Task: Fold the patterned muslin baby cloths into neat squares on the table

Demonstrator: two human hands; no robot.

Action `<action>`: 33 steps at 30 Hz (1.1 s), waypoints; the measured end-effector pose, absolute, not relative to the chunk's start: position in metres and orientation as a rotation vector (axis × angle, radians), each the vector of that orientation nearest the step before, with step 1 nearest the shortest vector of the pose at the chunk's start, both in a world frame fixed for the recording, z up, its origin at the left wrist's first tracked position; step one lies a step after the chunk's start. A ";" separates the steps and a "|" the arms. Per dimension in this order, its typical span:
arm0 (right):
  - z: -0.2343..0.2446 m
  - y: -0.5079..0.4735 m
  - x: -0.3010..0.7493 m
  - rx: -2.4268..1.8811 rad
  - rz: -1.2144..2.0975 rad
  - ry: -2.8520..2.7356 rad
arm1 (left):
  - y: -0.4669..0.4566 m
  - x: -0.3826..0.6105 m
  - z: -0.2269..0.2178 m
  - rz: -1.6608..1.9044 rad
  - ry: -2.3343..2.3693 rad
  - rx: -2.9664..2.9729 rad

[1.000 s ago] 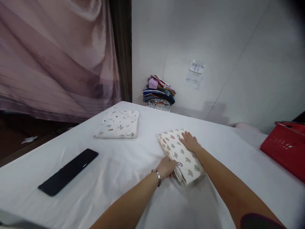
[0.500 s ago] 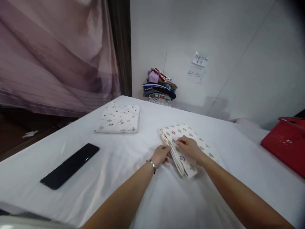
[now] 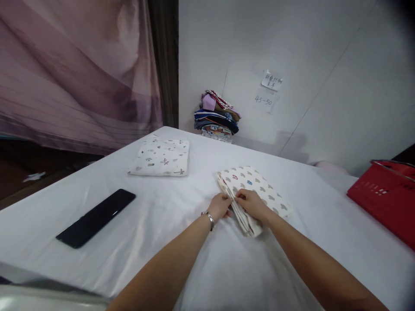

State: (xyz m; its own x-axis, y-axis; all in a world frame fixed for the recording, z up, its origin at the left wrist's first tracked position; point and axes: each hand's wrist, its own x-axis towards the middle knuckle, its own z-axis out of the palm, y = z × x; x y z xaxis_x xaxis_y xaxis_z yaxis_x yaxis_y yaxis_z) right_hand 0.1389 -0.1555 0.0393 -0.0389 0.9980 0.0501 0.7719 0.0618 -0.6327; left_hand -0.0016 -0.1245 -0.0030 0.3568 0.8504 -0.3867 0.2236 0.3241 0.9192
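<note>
A folded cream cloth (image 3: 259,183) printed with grey shapes and a few red and blue marks lies on the white-covered table (image 3: 201,160), its layered edge facing left. My left hand (image 3: 220,206), with a silver bracelet at the wrist, pinches the layers at that edge. Close beside it, the thumb and fingers of my right hand (image 3: 251,203) grip the same edge from above. Farther left a second folded white cloth (image 3: 164,157) with small plant prints rests flat, touched by neither hand.
A black phone (image 3: 97,218) lies at the left. Against the wall stands a stack of folded fabrics (image 3: 216,116), with paper notes (image 3: 267,93) taped to its right. A red bag (image 3: 385,194) sits at the right edge. A pink curtain (image 3: 78,77) hangs at the left.
My right hand has moved left and down from the cloth's top face to its layered edge, closing beside my left hand. My left hand stays at the edge, and the layers there look more bunched.
</note>
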 end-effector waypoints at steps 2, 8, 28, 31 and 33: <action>0.037 -0.156 0.137 -1.747 0.593 -1.888 | -0.124 -0.001 -0.004 0.567 1.166 1.208; 0.034 -0.158 0.132 -1.808 0.488 -1.970 | -0.124 -0.001 -0.004 0.567 1.167 1.194; 0.048 -0.176 0.158 -1.646 0.548 -1.938 | -0.127 -0.006 0.008 0.556 1.148 1.091; 0.042 -0.177 0.202 -1.791 0.257 -1.805 | -0.124 -0.009 0.012 0.569 1.167 1.055; 0.034 -0.176 0.236 -1.969 0.082 -1.758 | -0.123 -0.011 0.016 0.598 1.189 1.028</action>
State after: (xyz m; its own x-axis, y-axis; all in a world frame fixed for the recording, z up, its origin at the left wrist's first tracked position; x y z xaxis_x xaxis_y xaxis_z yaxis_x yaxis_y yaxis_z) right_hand 0.2362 -0.1756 0.0340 0.1660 0.9467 0.2762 0.9168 -0.0450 -0.3968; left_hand -0.0112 -0.1227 0.0161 0.3047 0.8332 -0.4615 0.1265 0.4449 0.8866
